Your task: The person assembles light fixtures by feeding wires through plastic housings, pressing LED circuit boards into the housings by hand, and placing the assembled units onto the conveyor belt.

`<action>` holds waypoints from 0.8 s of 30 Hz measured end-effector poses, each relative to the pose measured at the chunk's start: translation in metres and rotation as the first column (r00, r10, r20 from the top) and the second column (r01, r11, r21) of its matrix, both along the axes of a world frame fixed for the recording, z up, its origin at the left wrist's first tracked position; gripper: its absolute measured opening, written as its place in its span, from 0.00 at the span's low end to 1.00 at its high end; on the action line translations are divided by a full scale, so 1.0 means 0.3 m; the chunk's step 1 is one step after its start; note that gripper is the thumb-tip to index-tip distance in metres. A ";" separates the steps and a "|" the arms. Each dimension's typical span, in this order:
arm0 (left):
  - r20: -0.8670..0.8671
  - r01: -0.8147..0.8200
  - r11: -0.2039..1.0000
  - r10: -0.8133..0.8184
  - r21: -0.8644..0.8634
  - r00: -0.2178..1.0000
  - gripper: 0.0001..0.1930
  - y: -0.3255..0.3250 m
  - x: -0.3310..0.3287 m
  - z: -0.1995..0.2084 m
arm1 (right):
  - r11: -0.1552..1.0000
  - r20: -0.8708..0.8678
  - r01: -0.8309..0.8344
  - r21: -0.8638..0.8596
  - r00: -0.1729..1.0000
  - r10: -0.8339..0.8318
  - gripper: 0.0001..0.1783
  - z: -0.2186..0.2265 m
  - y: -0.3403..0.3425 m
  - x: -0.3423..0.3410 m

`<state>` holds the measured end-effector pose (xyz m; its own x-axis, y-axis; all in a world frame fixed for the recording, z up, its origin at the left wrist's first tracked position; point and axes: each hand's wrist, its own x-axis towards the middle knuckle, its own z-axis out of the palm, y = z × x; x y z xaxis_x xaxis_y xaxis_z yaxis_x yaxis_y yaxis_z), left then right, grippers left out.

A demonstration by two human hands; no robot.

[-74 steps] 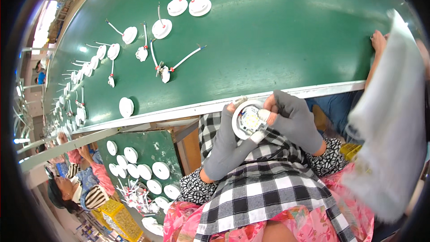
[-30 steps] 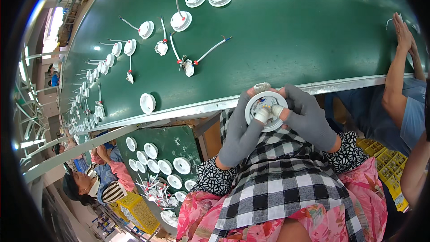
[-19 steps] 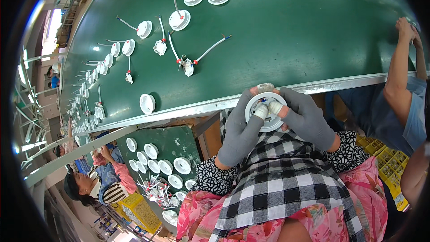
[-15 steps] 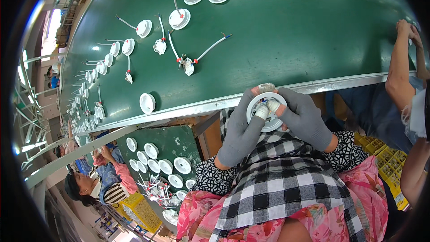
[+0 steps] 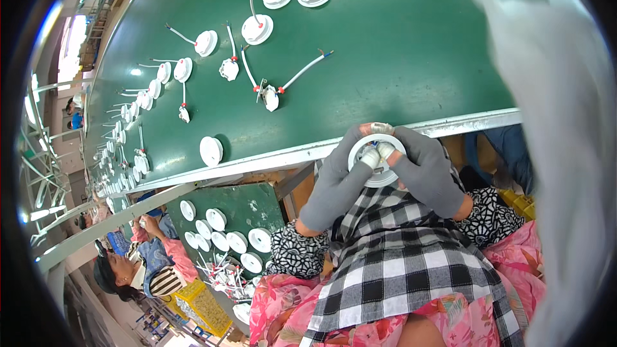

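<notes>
At the near edge of the green table, my left hand [image 5: 344, 183] and my right hand [image 5: 425, 173] hold a round white lamp housing [image 5: 385, 180] between them. Both hands wear grey gloves, with white wrapping on the fingertips. The two thumbs press into the middle of the housing, where small bits of wire show. Curled around the rim, my other fingers are mostly hidden beneath it. Beyond my left hand, a white round housing [image 5: 210, 151] lies on the table, and farther off is a driver piece [image 5: 271, 98] with white cables.
Several white lamps with cables [image 5: 257, 29] stand across the green table [image 5: 411, 45]. A lower side table [image 5: 257, 202] carries white rings and a cable heap [image 5: 225, 276]. A blurred pale sheet-like thing [image 5: 559, 122] covers the right side. Another person [image 5: 151, 257] sits at left.
The pale blurred thing has come in at the right, hiding the neighbour's arms. My hands and the housing have shifted slightly left; both thumbs stay inside it.
</notes>
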<state>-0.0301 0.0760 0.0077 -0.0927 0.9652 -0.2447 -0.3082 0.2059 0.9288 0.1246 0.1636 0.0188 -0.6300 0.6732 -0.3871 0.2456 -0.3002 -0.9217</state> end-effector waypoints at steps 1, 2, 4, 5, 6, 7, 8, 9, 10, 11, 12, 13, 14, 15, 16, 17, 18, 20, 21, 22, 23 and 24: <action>-0.036 0.097 0.988 -0.093 0.122 0.995 0.27 0.015 -0.014 0.008 | 0.997 0.016 -0.068 -0.022 0.998 0.068 0.13 0.009 0.032 -0.006; -0.039 0.099 0.987 -0.095 0.124 0.995 0.27 0.021 -0.018 0.011 | 0.998 0.014 -0.066 -0.019 0.998 0.066 0.13 0.015 0.057 -0.010; -0.147 0.145 0.982 -0.127 0.122 0.981 0.36 0.013 -0.019 0.023 | 0.987 -0.013 -0.146 -0.073 0.989 0.146 0.11 0.024 0.086 -0.014; -0.222 0.127 0.980 -0.091 0.153 0.971 0.41 0.024 -0.017 0.019 | 0.978 -0.028 -0.203 -0.054 0.979 0.201 0.11 0.015 0.101 -0.009; -0.227 0.120 0.981 -0.083 0.154 0.970 0.41 0.020 -0.006 0.012 | 0.976 -0.033 -0.210 -0.052 0.977 0.209 0.11 0.017 0.109 -0.007; -0.231 0.089 0.982 -0.049 0.164 0.972 0.41 0.011 0.004 -0.004 | 0.971 -0.016 -0.232 -0.059 0.973 0.231 0.12 0.020 0.113 -0.007; -0.234 0.057 0.983 -0.015 0.175 0.972 0.40 0.000 0.008 -0.009 | 0.965 0.002 -0.253 -0.067 0.967 0.254 0.13 0.026 0.113 -0.011; -0.222 0.081 0.979 -0.038 0.188 0.974 0.40 0.027 0.019 -0.002 | 0.991 0.163 -0.110 0.072 0.982 0.097 0.15 0.078 0.073 -0.037; -0.277 0.106 0.978 -0.053 0.180 0.959 0.40 0.053 0.031 0.011 | 0.973 0.299 0.014 0.229 0.951 -0.084 0.16 0.144 0.037 -0.062; -0.350 0.086 0.984 -0.027 0.156 0.936 0.40 0.037 0.025 0.011 | 0.763 0.613 -0.481 0.431 0.777 0.143 0.18 0.177 0.108 -0.054; -0.356 0.069 0.986 -0.010 0.153 0.934 0.40 0.018 0.025 -0.002 | 0.740 0.626 -0.603 0.297 0.708 0.326 0.16 0.333 0.140 -0.087; -0.351 0.015 0.983 0.051 0.183 0.935 0.41 -0.001 0.032 -0.021 | 0.885 0.308 -0.424 0.191 0.882 0.357 0.14 0.156 0.126 -0.064; -0.329 -0.002 0.977 0.074 0.213 0.942 0.41 -0.001 0.056 -0.018 | 0.972 -0.018 -0.234 -0.005 0.972 0.233 0.12 0.006 0.100 -0.006; -0.340 -0.021 0.977 0.094 0.214 0.936 0.40 0.001 0.076 -0.017 | 0.989 -0.025 -0.058 0.134 0.998 0.062 0.11 0.035 0.048 -0.036; -0.371 -0.061 0.977 0.136 0.206 0.919 0.39 0.011 0.091 -0.007 | 0.988 -0.106 -0.141 -0.067 0.985 0.133 0.12 0.041 0.092 -0.021; -0.361 -0.081 0.980 0.142 0.179 0.921 0.38 0.002 0.118 0.009 | 0.985 -0.067 -0.170 -0.039 0.984 0.167 0.14 0.018 0.100 -0.002; -0.357 -0.106 0.981 0.160 0.165 0.920 0.38 0.010 0.128 0.010 | 0.978 -0.032 -0.206 0.002 0.978 0.206 0.17 -0.009 0.123 0.001; -0.356 -0.045 0.981 0.110 0.187 0.928 0.35 0.026 0.081 0.018 | 0.931 -0.033 -0.364 0.007 0.931 0.364 0.19 -0.016 0.184 0.018; -0.273 0.065 0.996 -0.045 0.064 0.961 0.34 0.034 0.046 0.041 | 0.886 0.024 -0.440 0.146 0.897 0.442 0.17 0.002 0.213 0.019; -0.179 0.176 0.983 -0.181 -0.048 0.967 0.32 0.032 0.023 0.064 | 0.809 0.083 -0.516 0.283 0.853 0.515 0.16 0.029 0.229 0.013; -0.265 0.172 0.979 -0.196 -0.111 0.944 0.29 0.026 0.017 0.060 | 0.804 0.074 -0.524 0.282 0.847 0.526 0.16 0.051 0.237 0.018; -0.204 0.108 0.994 -0.106 0.001 0.973 0.26 0.048 0.034 0.073 | 0.796 0.069 -0.504 0.334 0.856 0.513 0.16 0.077 0.253 0.032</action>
<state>-0.0198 0.0904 0.0295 -0.0354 0.9748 -0.2202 -0.0893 0.2163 0.9722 0.1341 0.2395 0.0419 -0.9236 0.3370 -0.1828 0.2546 0.1828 -0.9496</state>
